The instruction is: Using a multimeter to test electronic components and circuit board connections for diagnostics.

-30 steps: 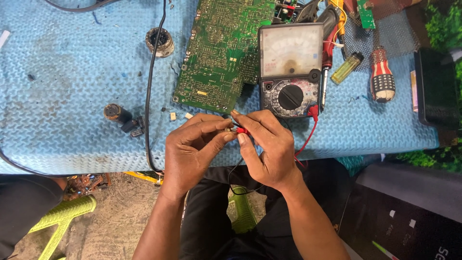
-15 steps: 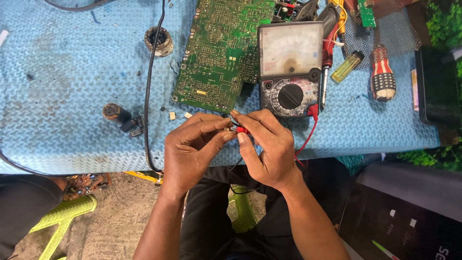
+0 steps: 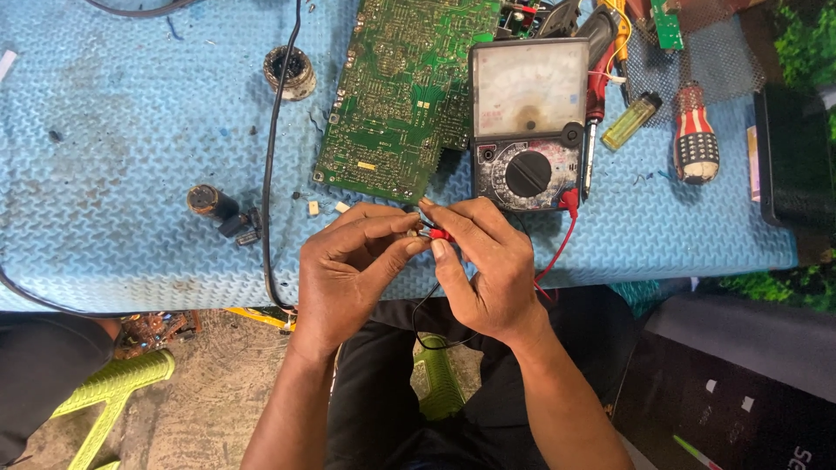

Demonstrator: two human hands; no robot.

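Note:
Over the front edge of the blue mat (image 3: pixel 122 157), my left hand (image 3: pixel 353 270) and my right hand (image 3: pixel 483 265) meet fingertip to fingertip. The right hand pinches a red probe tip (image 3: pixel 438 233); its red lead (image 3: pixel 557 244) runs up to the analog multimeter (image 3: pixel 528 122) just behind my hands. The left hand pinches something small against the probe, and a black lead (image 3: pixel 427 305) hangs down below the hands. What the left fingers hold is hidden. A green circuit board (image 3: pixel 401 87) lies left of the meter.
A black cable (image 3: pixel 272 148) crosses the mat. Dark cylindrical parts (image 3: pixel 213 204) and a round coil (image 3: pixel 289 71) lie left. A yellow lighter (image 3: pixel 630 120), a striped screwdriver handle (image 3: pixel 697 144) and a black box (image 3: pixel 797 157) sit right. Green chair legs (image 3: pixel 113 392) stand below.

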